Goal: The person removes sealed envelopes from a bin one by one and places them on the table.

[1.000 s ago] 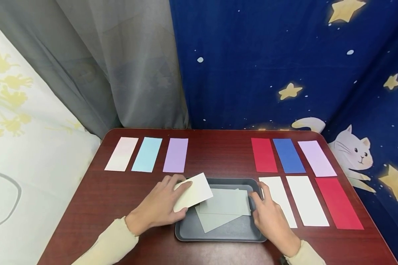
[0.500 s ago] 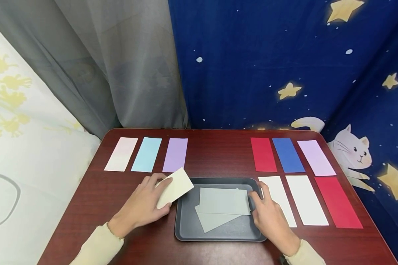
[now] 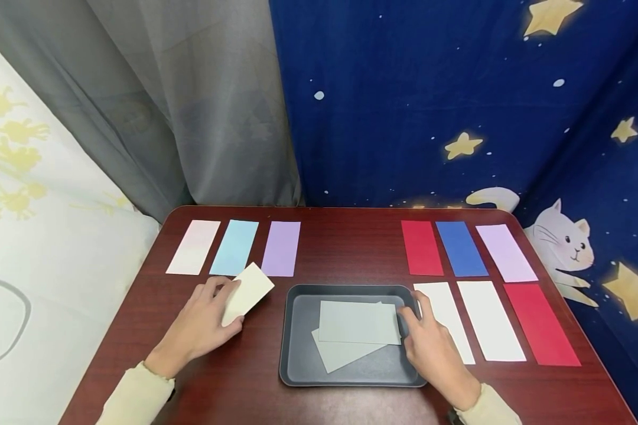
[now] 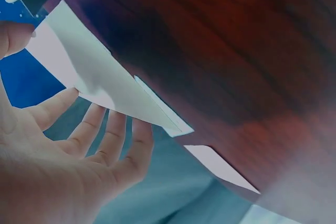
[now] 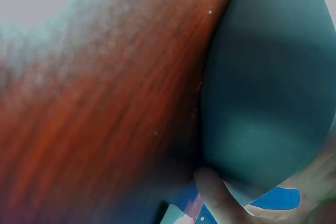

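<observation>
My left hand (image 3: 197, 321) pinches a cream card (image 3: 248, 290) between thumb and fingertips, left of the dark grey tray (image 3: 345, 378). In the left wrist view this card (image 4: 86, 59) is tilted, with the thumb at one edge and several fingertips along the opposite edge. My right hand (image 3: 438, 348) grips the tray's right rim, thumb on the inner side and fingers outside. Two pale grey-green cards lie in the tray: an upper card (image 3: 358, 322) overlaps a slanted lower card (image 3: 345, 355). The right wrist view shows the tray's side (image 5: 262, 77) with a finger at its edge.
At the table's back left lie a pale pink card (image 3: 193, 248), a light blue card (image 3: 234, 248) and a purple card (image 3: 282, 249). Several cards lie right, including a red card (image 3: 422, 248), a blue card (image 3: 461, 249) and a lilac card (image 3: 507, 254). Curtains hang behind.
My left hand has carried the cream card leftward, from over the tray's left part to over the table beside it. The right hand stays on the tray rim.
</observation>
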A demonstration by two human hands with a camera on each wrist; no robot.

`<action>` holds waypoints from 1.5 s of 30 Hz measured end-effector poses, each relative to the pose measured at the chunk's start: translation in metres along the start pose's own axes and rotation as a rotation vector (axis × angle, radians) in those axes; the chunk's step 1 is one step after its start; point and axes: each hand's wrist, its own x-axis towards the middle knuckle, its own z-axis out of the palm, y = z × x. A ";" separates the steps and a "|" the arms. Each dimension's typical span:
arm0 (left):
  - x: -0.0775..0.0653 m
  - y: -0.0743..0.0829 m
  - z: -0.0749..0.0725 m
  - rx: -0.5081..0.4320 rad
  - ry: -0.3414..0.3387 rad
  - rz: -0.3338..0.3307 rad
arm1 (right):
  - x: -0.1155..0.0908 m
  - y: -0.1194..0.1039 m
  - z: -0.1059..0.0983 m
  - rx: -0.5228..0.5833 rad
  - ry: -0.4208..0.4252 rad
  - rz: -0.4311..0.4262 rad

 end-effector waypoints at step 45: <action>-0.073 -0.071 -0.020 0.108 -0.157 -0.633 | 0.000 0.001 0.000 0.013 0.032 -0.023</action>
